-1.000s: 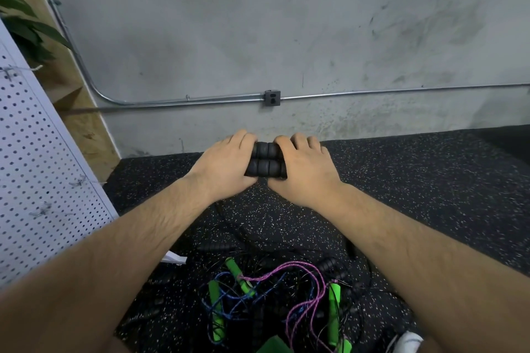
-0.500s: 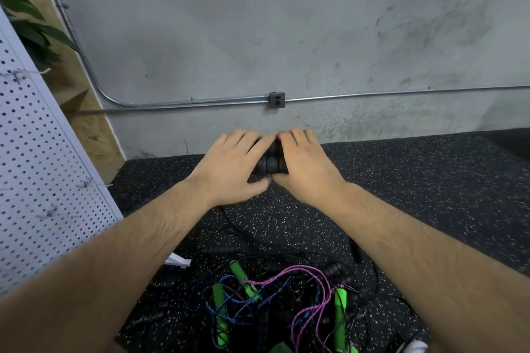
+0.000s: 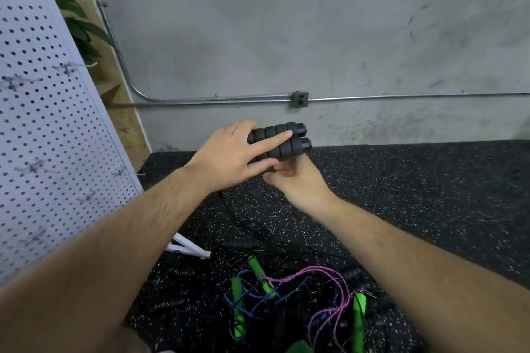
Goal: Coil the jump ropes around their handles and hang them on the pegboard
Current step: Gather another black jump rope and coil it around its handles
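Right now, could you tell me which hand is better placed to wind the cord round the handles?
Probably the right hand: it sits just below the black handles, while the left hand grips both.

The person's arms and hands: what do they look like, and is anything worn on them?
Both are bare. The left forearm and right forearm show no sleeve up to the picture's edge, and some hair grows on them. The left hand and right hand carry no glove, and no ring, watch or band is visible.
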`<state>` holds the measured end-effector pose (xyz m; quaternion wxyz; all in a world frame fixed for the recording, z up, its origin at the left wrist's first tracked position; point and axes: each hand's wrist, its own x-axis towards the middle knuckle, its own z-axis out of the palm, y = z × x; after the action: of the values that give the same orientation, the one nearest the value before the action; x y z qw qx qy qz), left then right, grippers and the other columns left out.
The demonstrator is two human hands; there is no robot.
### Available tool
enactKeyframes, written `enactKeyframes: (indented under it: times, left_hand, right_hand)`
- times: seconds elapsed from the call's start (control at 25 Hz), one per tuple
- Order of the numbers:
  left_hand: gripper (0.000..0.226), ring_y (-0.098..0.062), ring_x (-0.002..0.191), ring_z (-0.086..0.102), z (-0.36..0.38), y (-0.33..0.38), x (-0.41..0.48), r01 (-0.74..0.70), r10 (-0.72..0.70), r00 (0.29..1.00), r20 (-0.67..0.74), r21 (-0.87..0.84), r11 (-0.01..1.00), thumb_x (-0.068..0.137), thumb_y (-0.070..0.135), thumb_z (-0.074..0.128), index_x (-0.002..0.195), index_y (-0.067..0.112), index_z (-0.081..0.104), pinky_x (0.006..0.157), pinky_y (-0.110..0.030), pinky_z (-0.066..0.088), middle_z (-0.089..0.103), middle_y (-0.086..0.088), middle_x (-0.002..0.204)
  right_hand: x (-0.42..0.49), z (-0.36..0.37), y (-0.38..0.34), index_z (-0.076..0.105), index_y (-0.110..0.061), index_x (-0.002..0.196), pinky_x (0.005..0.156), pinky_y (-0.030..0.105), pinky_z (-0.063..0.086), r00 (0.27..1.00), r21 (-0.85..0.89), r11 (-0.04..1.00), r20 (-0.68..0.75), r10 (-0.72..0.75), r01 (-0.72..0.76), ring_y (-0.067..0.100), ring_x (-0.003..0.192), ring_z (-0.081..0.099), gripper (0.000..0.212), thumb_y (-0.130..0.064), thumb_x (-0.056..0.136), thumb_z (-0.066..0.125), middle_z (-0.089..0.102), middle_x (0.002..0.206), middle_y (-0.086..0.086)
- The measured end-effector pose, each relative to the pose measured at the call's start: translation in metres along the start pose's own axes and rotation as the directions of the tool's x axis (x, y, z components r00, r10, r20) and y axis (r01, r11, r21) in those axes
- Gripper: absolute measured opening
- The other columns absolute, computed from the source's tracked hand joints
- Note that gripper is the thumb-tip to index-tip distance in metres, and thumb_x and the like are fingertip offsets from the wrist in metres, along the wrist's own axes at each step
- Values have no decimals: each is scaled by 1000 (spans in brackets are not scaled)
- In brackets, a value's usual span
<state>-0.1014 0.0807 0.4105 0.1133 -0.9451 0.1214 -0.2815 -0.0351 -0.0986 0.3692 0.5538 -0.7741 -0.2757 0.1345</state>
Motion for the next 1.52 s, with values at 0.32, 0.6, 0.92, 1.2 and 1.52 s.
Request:
enactKeyframes:
  times: [0.32,0.6,0.92,1.2,1.52]
  left_hand:
    - [57,-25,88,51,-6,-5,-13,127,-135,991,-25,-206,970,99,60,37,154,46,29,77,-42,51,51,-11,104]
    - [57,-17,87,48,-10,-21,-29,185,-201,979,-22,-299,936,100,60,37,154,49,26,74,-37,51,47,-4,104]
    - [55,-21,90,50,-7,-10,-29,-173,180,978,104,-71,982,103,62,31,155,53,16,76,-41,51,52,-10,113]
    - [55,-29,96,56,-7,11,-28,-301,289,949,126,88,950,104,59,31,157,46,23,78,-43,52,54,-19,125]
    - [61,-27,90,56,-2,27,-19,-241,227,967,116,125,963,103,62,20,160,43,10,73,-43,54,57,-16,116]
  right_hand:
    - [5,108,-17,69,-24,98,91,25,48,922,27,992,366,-126,125,3,98,63,9,-20,96,61,73,104,-9]
    - [12,58,-11,69,-14,95,59,31,49,889,-111,983,449,-83,148,6,56,47,29,-38,102,54,49,64,-7]
    - [10,-59,-16,72,-30,92,53,23,37,920,-412,901,390,43,133,5,47,44,20,-26,102,55,52,50,-15]
    - [-18,-86,-22,73,-19,86,59,29,42,949,-520,843,311,40,135,3,48,48,28,-38,99,57,56,57,-10]
    - [-44,-94,-37,64,-25,94,72,39,53,920,-767,510,291,-264,389,17,78,60,20,-37,99,50,64,86,-8]
